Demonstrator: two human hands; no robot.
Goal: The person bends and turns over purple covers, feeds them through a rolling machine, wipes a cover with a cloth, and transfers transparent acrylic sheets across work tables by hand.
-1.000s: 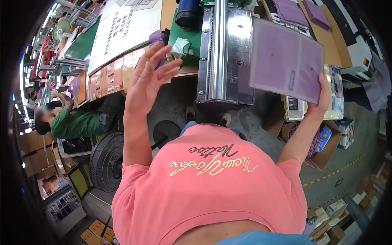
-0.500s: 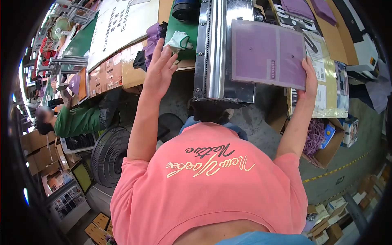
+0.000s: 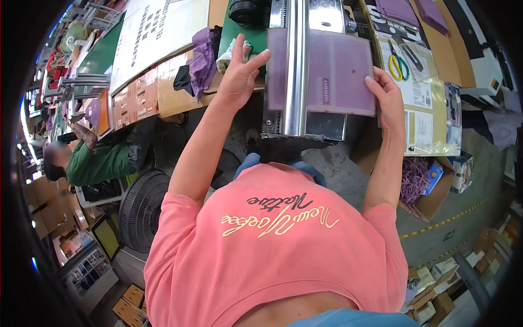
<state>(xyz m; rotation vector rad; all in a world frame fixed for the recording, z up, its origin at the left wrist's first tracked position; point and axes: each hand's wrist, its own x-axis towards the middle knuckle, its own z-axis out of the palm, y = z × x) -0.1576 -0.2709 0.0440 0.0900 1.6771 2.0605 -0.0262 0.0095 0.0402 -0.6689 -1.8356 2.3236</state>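
A flat purple sheet (image 3: 343,71) in a translucent cover, with small lettering on it, lies across the machine. It passes beneath a shiny metal roller (image 3: 297,71) and shows on both sides of it. My right hand (image 3: 389,101) is at the sheet's right edge, thumb over the border and the other fingers curled. My left hand (image 3: 239,76) is raised left of the roller, open and holding nothing, its fingertips close to the sheet's left edge. Partly behind that hand lies a pale glove-like cloth (image 3: 223,60) with green trim.
Yellow-and-green-handled scissors (image 3: 399,66) lie on the cardboard-covered table at right, below stacked purple sheets (image 3: 396,11). Purple cloth (image 3: 202,60) hangs over the left table's edge. A black fan (image 3: 143,210) stands at lower left, near a person in green (image 3: 98,163). A box holds purple shreds (image 3: 415,180).
The purple sheet has moved left, its left part now beyond the roller. My right hand has moved left with it, uncovering the scissors. My left hand has shifted right, towards the roller.
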